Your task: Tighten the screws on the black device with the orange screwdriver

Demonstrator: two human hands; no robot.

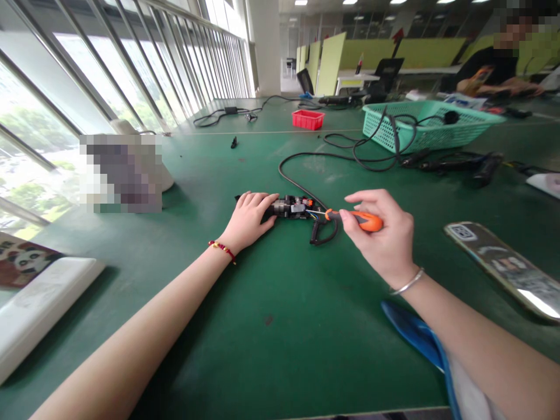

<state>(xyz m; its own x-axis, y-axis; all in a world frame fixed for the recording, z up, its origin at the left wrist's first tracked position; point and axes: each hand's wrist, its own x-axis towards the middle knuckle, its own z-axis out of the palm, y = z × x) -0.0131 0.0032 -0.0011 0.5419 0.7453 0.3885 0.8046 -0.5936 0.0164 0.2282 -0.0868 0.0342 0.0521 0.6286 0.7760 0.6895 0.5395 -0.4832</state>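
Grips an orange-and-grey screwdriver (370, 221) by its handle in the right hand (389, 236), between thumb and bent fingers, with its shaft directed left at an opened black device (284, 208). Clasps the left end of that device under the left hand (251, 216), with fingers laid over it and thumb on the near side. Shows the device lying on the green table (306, 350), between both hands, with coloured wires and a grey block exposed. Cannot read any brand on screwdriver or device; too small.

Bears a square, code-like black-and-white label (464, 231) on the phone-like slab (503, 265) right of the right hand, too blurred to decode. Displays a panda picture (28, 259) at the left edge, with partly cut-off lettering above it, illegible. Shows also a red upward arrow (397, 36) in the background.
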